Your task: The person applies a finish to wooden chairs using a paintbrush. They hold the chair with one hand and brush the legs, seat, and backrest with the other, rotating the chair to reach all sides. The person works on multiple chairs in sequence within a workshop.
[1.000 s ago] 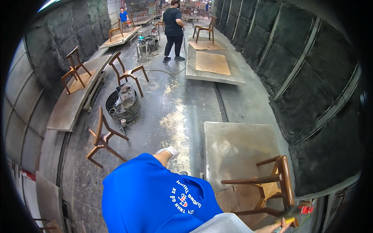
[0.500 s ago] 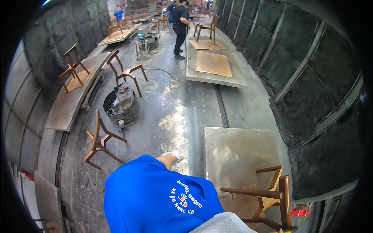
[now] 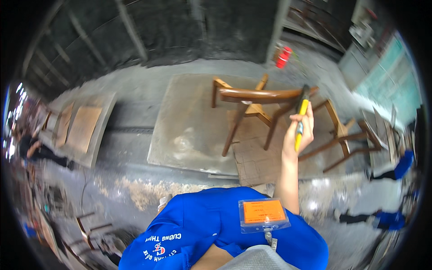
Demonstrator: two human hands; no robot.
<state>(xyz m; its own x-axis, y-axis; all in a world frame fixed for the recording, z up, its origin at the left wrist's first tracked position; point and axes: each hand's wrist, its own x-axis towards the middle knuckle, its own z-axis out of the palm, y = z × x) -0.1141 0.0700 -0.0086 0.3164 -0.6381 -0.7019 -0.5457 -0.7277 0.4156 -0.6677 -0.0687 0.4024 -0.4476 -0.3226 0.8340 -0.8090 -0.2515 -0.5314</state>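
My right hand (image 3: 291,140) is raised, its fingers wrapped around a yellow-handled tool (image 3: 304,107) with a dark end; blur keeps its exact kind from showing. The dark end overlaps the right end of a brown wooden chair's curved back rail (image 3: 261,94); I cannot tell whether they touch. That chair stands on brown cardboard (image 3: 254,164) laid over a low grey platform (image 3: 191,121). Just to the right of my hand is a second wooden chair (image 3: 343,135). My left hand is out of view.
A red object (image 3: 283,57) stands on the floor behind the platform, near the dark panelled wall (image 3: 180,31). At left, another platform (image 3: 104,119) carries cardboard sheets. People in blue (image 3: 390,219) are at far right; a person in dark clothes (image 3: 38,146) is at far left.
My view has swung to the right, so the near platform and its chairs now lie in front of me. My right hand with the yellow-handled tool has come into full view.
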